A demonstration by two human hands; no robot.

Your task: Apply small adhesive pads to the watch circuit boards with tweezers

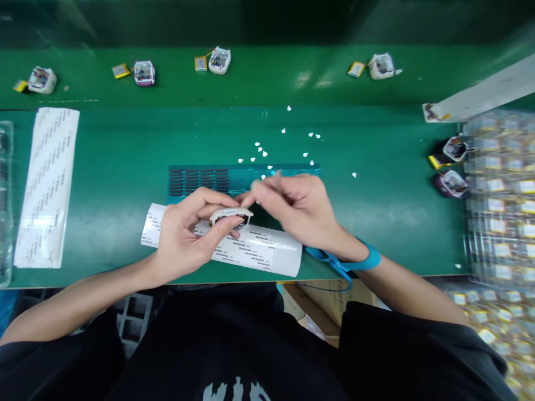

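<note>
My left hand [186,236] grips a small white plastic device housing [232,212], tilted so that its open side with electronics inside faces me. The thumb presses on the near edge. Just right of the housing is my right hand [307,209], its thumb and fingers drawn together and slightly blurred. Whatever may be between those fingertips is too small to make out. Beneath both hands lies a curled sheet of printed white backing paper [267,250], over a teal slotted mat [198,181]. Several small round white stickers [264,153] are scattered beyond my right hand.
Along the back shelf sit several open housings [219,60] with yellow-edged batteries [200,63] wired to them. A dark housing [455,149] and a purple one [451,184] stand at right, beside clear stacked trays [495,203]. Another printed sheet [45,189] lies left. A blue wrist strap [368,256] trails its cord.
</note>
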